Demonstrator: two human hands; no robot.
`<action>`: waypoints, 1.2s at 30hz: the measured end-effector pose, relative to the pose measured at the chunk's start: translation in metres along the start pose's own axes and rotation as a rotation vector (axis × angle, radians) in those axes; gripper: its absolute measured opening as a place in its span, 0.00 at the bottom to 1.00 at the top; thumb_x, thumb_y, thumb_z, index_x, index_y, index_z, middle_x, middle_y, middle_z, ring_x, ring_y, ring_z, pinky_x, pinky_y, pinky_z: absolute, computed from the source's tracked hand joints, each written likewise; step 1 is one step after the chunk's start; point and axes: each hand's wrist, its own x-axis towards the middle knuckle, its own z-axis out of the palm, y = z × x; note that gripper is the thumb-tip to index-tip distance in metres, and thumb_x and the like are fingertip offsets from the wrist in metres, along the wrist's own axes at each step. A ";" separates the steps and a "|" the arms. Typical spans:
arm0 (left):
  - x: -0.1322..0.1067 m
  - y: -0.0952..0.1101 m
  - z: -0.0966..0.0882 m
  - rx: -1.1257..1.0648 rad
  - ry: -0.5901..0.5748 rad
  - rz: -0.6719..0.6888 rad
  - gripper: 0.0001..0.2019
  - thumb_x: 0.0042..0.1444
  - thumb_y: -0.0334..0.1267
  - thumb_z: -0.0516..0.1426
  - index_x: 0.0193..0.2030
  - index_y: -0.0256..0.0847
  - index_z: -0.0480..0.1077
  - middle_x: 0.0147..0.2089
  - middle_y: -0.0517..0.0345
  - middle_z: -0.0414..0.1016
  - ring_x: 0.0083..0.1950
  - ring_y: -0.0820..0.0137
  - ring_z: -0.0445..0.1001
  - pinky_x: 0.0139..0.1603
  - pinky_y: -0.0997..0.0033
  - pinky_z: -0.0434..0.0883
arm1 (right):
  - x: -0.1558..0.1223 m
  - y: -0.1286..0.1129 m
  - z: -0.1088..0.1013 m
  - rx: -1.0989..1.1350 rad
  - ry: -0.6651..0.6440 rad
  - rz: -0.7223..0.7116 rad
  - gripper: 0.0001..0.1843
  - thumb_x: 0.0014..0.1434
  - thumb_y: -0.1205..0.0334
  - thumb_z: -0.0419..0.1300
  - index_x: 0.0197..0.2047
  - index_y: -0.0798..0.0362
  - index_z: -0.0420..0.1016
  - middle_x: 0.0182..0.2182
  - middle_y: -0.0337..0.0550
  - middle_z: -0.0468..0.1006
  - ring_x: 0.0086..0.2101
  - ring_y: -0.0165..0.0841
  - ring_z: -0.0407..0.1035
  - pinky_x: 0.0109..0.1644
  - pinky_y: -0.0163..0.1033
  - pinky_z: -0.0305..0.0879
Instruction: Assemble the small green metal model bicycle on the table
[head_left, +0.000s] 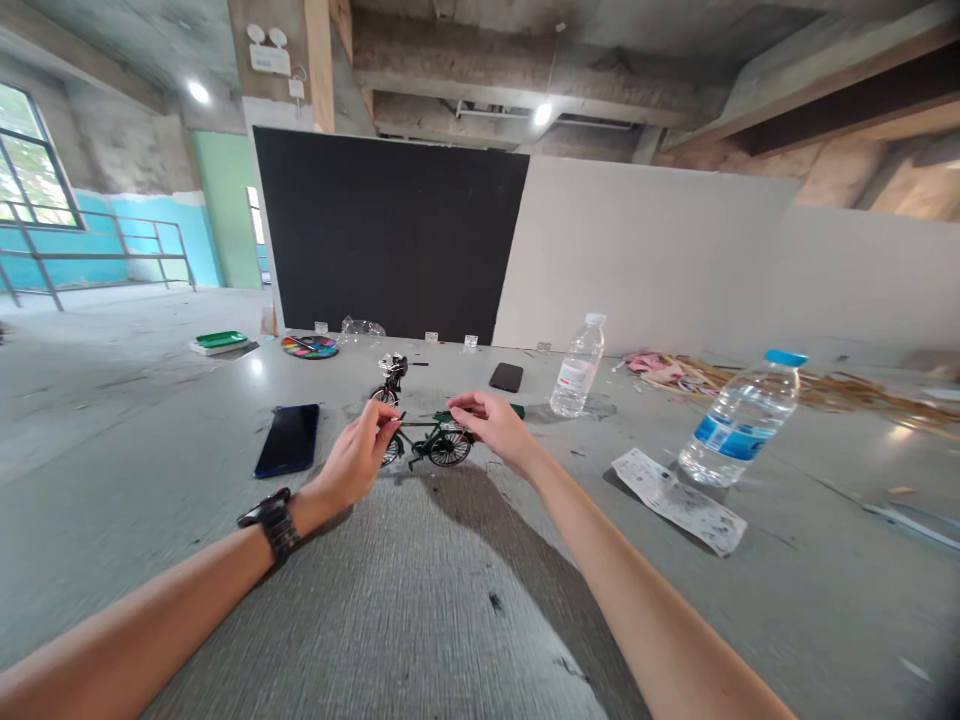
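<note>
The left hand (358,452) pinched the front of a toy bicycle (429,440); the right hand (491,424) gripped its rear. The bicycle stood mid-table (450,600), a phone (288,439) at nine o'clock, a bottle (577,367) at two o'clock.

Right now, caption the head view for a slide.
Both hands, left and right, grip a green model bicycle on the grey table.
</note>
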 end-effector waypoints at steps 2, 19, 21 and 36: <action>-0.001 -0.003 0.001 0.001 0.004 0.042 0.04 0.69 0.37 0.49 0.45 0.42 0.62 0.41 0.55 0.73 0.39 0.69 0.71 0.43 0.66 0.68 | 0.000 0.001 0.009 0.056 0.074 -0.010 0.12 0.60 0.56 0.61 0.44 0.53 0.76 0.40 0.48 0.81 0.41 0.35 0.76 0.45 0.40 0.71; 0.004 0.001 0.004 -0.127 -0.050 -0.190 0.08 0.68 0.42 0.50 0.42 0.41 0.64 0.40 0.55 0.74 0.39 0.68 0.71 0.42 0.67 0.67 | 0.002 -0.001 0.000 0.010 -0.106 0.028 0.16 0.61 0.54 0.61 0.46 0.55 0.81 0.39 0.47 0.81 0.40 0.35 0.73 0.47 0.41 0.67; 0.004 0.001 0.003 -0.133 -0.063 -0.191 0.08 0.68 0.42 0.50 0.42 0.41 0.64 0.40 0.55 0.74 0.39 0.69 0.70 0.41 0.68 0.66 | 0.001 -0.003 -0.006 -0.003 -0.142 0.039 0.18 0.62 0.50 0.60 0.44 0.56 0.81 0.38 0.47 0.81 0.39 0.34 0.73 0.45 0.40 0.66; 0.004 -0.006 0.005 -0.165 -0.085 -0.194 0.09 0.68 0.43 0.49 0.43 0.41 0.63 0.39 0.57 0.71 0.38 0.70 0.68 0.38 0.69 0.64 | -0.005 -0.003 0.012 0.042 -0.144 0.021 0.19 0.59 0.46 0.64 0.43 0.54 0.79 0.41 0.47 0.81 0.39 0.34 0.72 0.46 0.41 0.66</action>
